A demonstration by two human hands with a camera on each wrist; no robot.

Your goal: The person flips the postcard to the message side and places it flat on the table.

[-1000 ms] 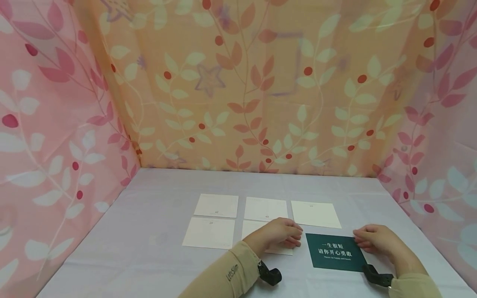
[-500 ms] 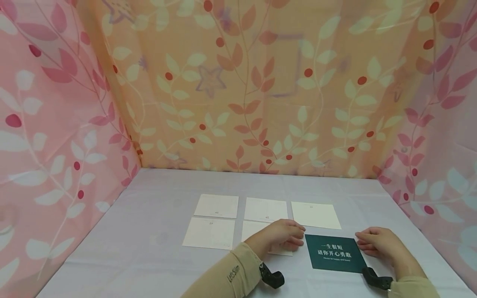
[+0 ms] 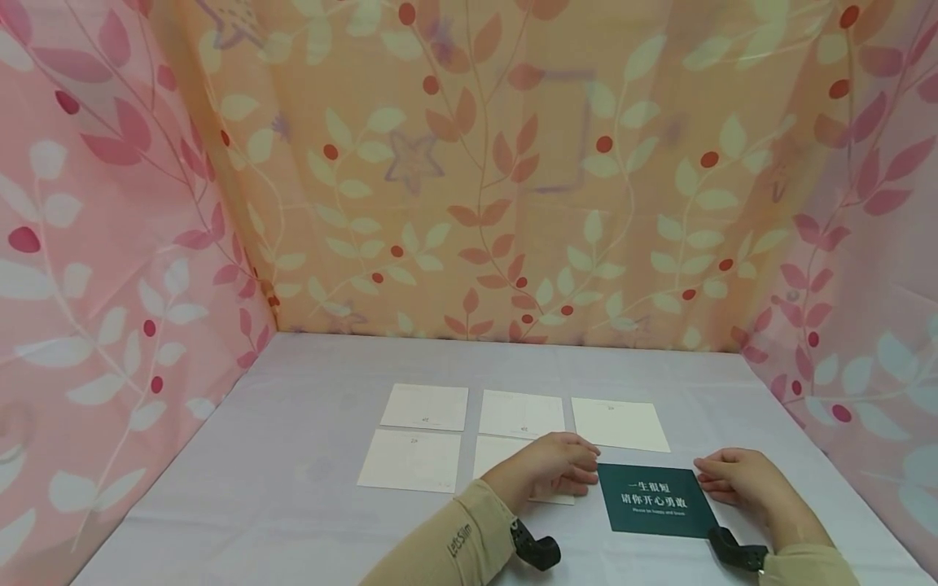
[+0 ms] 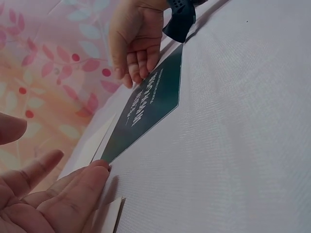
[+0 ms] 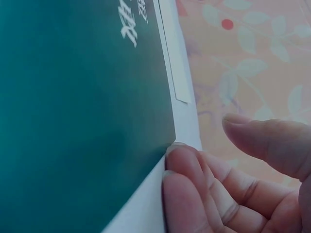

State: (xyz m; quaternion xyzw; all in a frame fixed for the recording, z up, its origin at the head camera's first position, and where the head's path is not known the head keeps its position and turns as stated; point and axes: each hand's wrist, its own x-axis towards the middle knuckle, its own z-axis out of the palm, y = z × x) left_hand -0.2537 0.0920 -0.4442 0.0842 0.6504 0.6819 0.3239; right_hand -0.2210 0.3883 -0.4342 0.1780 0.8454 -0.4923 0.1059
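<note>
A dark green card (image 3: 658,509) with white lettering lies flat on the table, lettered side up. At its left edge is my left hand (image 3: 545,465), whose fingertips meet the card's near-left corner in the left wrist view, thumb held apart. My right hand (image 3: 751,486) is at the opposite side. In the right wrist view its fingertips (image 5: 180,160) press against the card's far-right corner, and the thumb stays off it. Beneath the left forearm and hand, a white card (image 3: 494,456) is partly hidden.
Several other white cards lie in rows: one at back left (image 3: 425,407), one at back middle (image 3: 522,413), one at back right (image 3: 620,425) and one at front left (image 3: 409,461). Patterned cloth walls (image 3: 469,244) enclose the table (image 3: 293,456) at the back and sides.
The green card has shifted slightly left, with the right hand following at its edge. My left hand has moved a little right, up to the card's left edge.
</note>
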